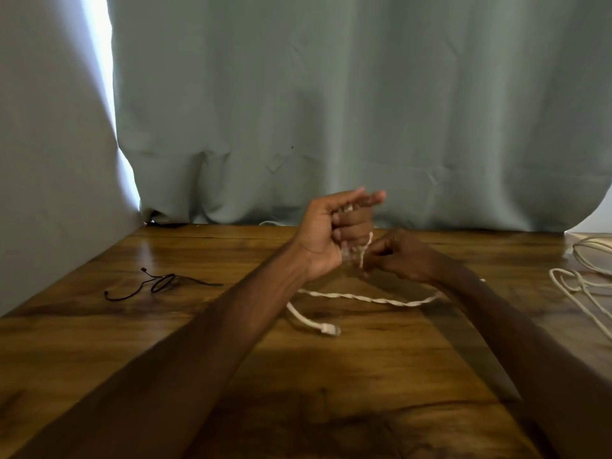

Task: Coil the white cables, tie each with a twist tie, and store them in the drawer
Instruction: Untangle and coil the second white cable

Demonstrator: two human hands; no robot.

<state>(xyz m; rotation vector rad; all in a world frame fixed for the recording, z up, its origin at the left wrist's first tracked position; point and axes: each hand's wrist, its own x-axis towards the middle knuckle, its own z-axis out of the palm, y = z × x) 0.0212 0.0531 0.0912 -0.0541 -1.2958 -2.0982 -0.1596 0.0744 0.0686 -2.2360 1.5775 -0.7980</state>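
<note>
Front: open tabletop (pixel 331 376), passable.
Centre: cable (pixel 364 298) lies across.
Left: black ties (pixel 160 283) near wall (pixel 49 177).
Right: loose cables (pixel 579 278) at edge.
Back: curtain (pixel 331 111) blocks.

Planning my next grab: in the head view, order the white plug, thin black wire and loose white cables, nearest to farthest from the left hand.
1. White plug, close by the left hand, camera side.
2. Thin black wire, off to the left.
3. Loose white cables, far right edge.
</note>
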